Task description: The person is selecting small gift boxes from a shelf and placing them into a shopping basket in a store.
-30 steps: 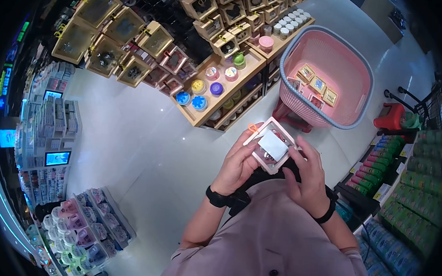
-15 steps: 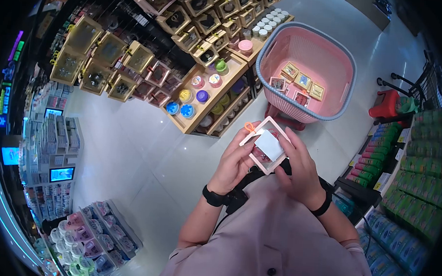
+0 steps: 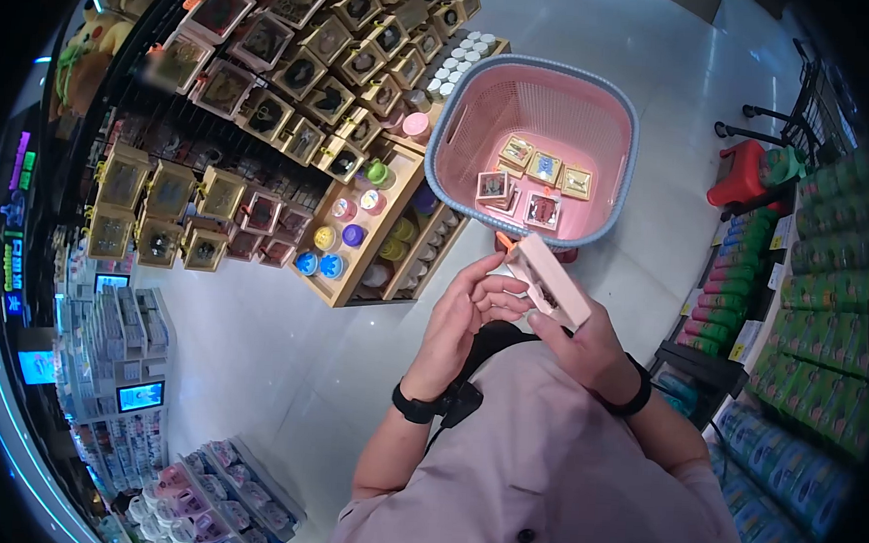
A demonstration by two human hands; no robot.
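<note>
A pink-framed box [image 3: 560, 280] with an orange loop at its upper corner is tilted side-on in front of my body. My right hand [image 3: 595, 351] grips its lower right end, thumb on the near side. Against the left of the box, my left hand [image 3: 464, 312] has its fingers apart and slightly curled, close to the frame. Dark contents show in part through the box's window. Just beyond stands a pink basket [image 3: 631, 149] with a blue-grey rim. Inside it lie several small framed boxes, among them a gold-framed one [image 3: 544, 168] and a pink-framed one [image 3: 543, 211].
Hanging framed boxes [image 3: 266, 113] fill the rack at upper left. Below them, a wooden shelf [image 3: 365, 286] carries colourful lidded tubs. Green packs and bottles [image 3: 728, 302] line the right side. A cart [image 3: 801, 114] stands at upper right; a stocked display [image 3: 217, 491] is at lower left.
The box has turned from facing me to side-on. My left hand has loosened from it, while the right keeps hold. The view has shifted, so the basket appears further left.
</note>
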